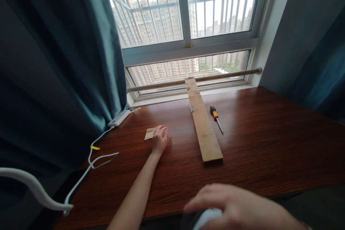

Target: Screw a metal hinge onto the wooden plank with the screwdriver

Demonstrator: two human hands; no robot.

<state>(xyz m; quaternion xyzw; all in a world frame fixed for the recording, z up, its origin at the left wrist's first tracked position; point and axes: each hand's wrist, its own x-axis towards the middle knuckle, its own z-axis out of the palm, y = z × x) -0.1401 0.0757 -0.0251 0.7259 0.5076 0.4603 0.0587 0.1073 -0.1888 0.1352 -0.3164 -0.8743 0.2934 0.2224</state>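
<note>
Our left hand (159,139) reaches across a dark wood table (250,143) to a small piece of card (149,134), while our right hand (234,203), blurred, curves around a white thing (208,217) at the bottom of the head view. To handle the card well, we judge, we should keep it flat, meet its edge lightly with the fingertips and avoid creasing it. The white thing asks for a steady right wrist and an even hold, with our forearms clear of each other.

The card lies just left of our left fingers (161,130), its right side hidden under the hand. Those fingers are loosely bent and close together; whether they pinch the card or merely rest on it, we cannot tell. Our right fingers bend about the white thing, but blur and the frame's edge leave the firmness of their hold, and the thing's identity, unclear.

Between our hands and the window (185,52) lies a long board (205,129), a small metal plate (192,108) at its left edge. A screwdriver (215,114) sits to its right, tip toward us.
</note>
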